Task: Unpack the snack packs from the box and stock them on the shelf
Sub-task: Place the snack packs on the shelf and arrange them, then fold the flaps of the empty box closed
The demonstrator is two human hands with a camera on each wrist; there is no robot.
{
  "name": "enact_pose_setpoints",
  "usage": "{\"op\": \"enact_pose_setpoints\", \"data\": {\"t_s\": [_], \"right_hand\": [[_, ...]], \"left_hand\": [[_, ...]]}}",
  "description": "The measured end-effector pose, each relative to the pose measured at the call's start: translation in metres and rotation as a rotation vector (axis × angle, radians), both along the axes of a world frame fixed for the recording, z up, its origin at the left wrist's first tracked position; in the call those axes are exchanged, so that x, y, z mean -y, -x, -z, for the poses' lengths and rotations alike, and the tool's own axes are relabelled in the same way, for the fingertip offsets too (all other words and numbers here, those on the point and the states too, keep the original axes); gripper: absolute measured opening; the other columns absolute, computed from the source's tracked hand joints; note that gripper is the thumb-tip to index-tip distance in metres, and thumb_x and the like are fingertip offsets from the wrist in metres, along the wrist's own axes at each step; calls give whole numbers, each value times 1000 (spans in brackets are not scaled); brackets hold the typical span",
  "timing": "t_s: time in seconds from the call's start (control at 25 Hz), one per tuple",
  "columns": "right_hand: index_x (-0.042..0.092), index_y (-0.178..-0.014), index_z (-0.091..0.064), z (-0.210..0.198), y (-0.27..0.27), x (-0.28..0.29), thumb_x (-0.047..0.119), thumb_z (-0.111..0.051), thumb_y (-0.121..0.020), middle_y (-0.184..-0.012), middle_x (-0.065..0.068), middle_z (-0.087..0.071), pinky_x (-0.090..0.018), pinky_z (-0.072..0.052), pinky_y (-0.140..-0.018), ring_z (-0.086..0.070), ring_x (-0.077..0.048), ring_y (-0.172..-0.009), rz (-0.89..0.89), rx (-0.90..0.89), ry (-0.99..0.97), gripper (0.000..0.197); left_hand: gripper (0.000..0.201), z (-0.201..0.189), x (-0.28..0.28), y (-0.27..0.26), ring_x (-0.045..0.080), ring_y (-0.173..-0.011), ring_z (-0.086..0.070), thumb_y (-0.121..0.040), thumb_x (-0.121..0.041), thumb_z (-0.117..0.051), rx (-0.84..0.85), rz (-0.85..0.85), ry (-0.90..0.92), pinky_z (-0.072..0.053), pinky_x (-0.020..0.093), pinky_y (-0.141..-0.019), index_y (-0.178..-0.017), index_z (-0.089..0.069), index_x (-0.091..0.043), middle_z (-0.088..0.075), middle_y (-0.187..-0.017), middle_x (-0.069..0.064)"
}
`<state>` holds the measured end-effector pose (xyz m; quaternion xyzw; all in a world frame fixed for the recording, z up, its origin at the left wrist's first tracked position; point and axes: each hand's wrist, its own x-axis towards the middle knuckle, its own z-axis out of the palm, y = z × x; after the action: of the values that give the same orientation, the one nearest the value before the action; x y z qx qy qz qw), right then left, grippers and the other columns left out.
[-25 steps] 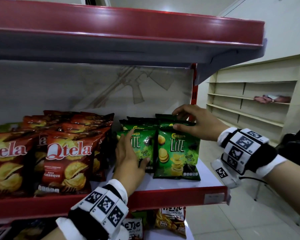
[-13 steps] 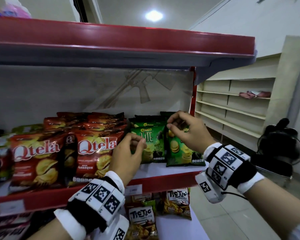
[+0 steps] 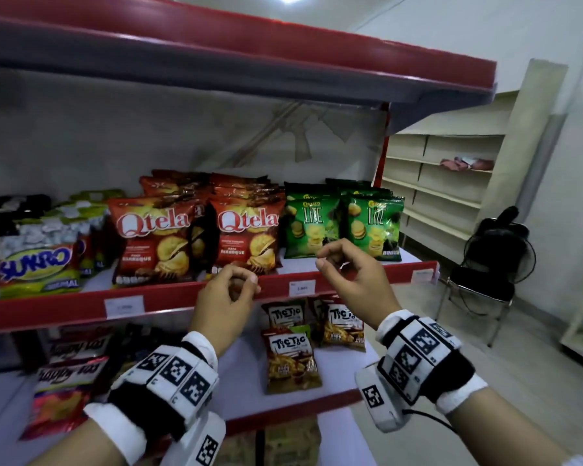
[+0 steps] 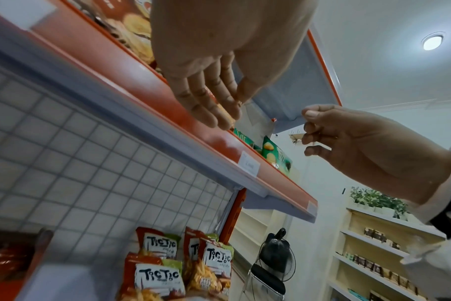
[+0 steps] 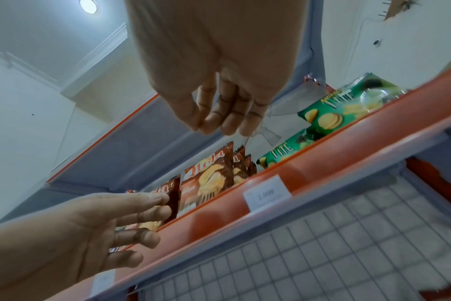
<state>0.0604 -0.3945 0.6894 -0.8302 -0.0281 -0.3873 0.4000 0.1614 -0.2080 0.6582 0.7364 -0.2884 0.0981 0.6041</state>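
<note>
Two rows of green Lite snack packs stand upright at the right end of the red-edged shelf, beside red Qtela packs. My left hand hovers in front of the shelf edge below the Qtela packs, with its fingers loosely curled and nothing in it. My right hand hangs just in front of the green packs, apart from them and also empty. The left wrist view shows the left hand's fingers relaxed; the right wrist view shows the right hand's fingers the same, with the green packs beyond.
Sukro packs fill the shelf's left part. Tic Tic packs stand on the lower shelf. Another red shelf hangs overhead. A fan on a chair and cream wall shelves are to the right. Brown cardboard shows at the bottom.
Both hands let go of the green Lite packs and drew back from the shelf towards me. The packs stay upright, and more of the shelf has come into view.
</note>
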Motion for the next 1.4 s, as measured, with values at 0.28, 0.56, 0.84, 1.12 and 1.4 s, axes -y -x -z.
{"op": "enact_pose_setpoints", "data": {"t_s": [0.28, 0.56, 0.84, 1.12, 1.4], "right_hand": [[15, -90, -61, 78, 16, -45, 11, -60, -91, -81, -11, -62, -30, -50, -68, -59, -19, -75, -18, -140, -119, 5], [24, -86, -60, 180, 40, -55, 8, -61, -89, -77, 3, -59, -8, -41, -62, -54, 1, -68, -80, -351, -241, 16], [23, -86, -59, 285, 65, -64, 3, -61, -88, -83, 2, -59, -4, -39, -64, -55, 3, -71, -43, -612, -323, 20], [15, -97, -62, 349, 83, -84, 6, -59, -90, -85, -1, -59, -3, -38, -65, -56, -9, -77, 31, -789, -339, 13], [25, -105, -60, 405, 109, -116, 10, -59, -89, -94, 1, -61, -4, -38, -67, -57, -10, -84, 157, -978, -223, 23]], "left_hand": [[10, 69, -32, 26, 21, -75, -65, -94, -19, -56, -193, 9, -75, -54, 37, -64, -85, -56, -24, -67, -87, 1], [8, 170, -45, 52, 29, -80, -64, -94, -17, -56, -397, -81, -159, -52, 35, -71, -89, -60, -13, -67, -87, 9], [13, 282, -78, 69, 31, -81, -66, -95, -18, -55, -624, -195, -299, -52, 37, -77, -83, -59, -16, -66, -84, 6], [12, 348, -121, 70, 28, -90, -61, -94, -15, -56, -684, -296, -449, -40, 27, -75, -82, -58, -18, -64, -87, 5], [19, 404, -173, 66, 37, -98, -60, -95, -16, -53, -699, -217, -661, -45, 38, -95, -104, -62, -1, -50, -117, 22]]}}
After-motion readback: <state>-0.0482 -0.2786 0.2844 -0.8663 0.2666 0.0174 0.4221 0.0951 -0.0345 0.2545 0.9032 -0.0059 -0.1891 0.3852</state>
